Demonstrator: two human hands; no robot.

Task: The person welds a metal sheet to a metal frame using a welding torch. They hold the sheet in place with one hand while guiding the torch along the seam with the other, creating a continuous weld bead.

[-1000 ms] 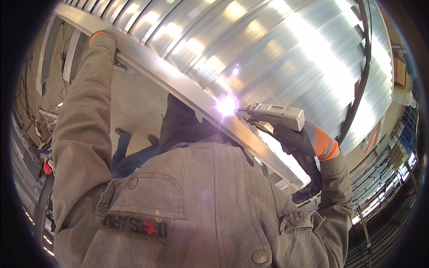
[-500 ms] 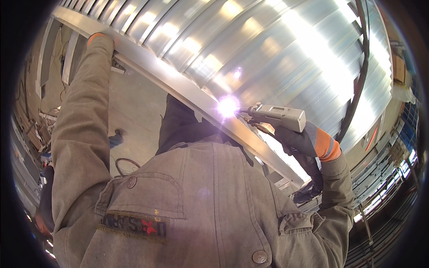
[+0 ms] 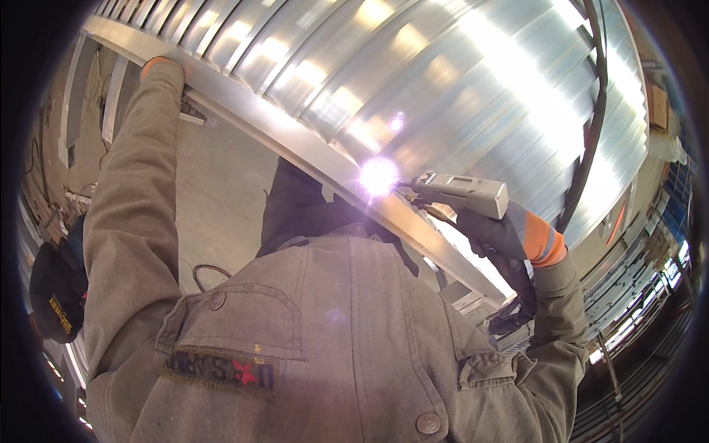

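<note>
Torch (image 3: pixel 465 193) gripped by right hand (image 3: pixel 501 230). Glow (image 3: pixel 379 177) shifted slightly along beam's (image 3: pixel 295 140) edge; welding presumably advanced. Left hand's (image 3: pixel 155 62) grip cannot be told.

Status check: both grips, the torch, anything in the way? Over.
Right grip closed round torch; left grip hidden beyond orange cuff. Torch aimed at metal beam's edge. White flare hides the working spot; black cable crosses ribbed panel.
</note>
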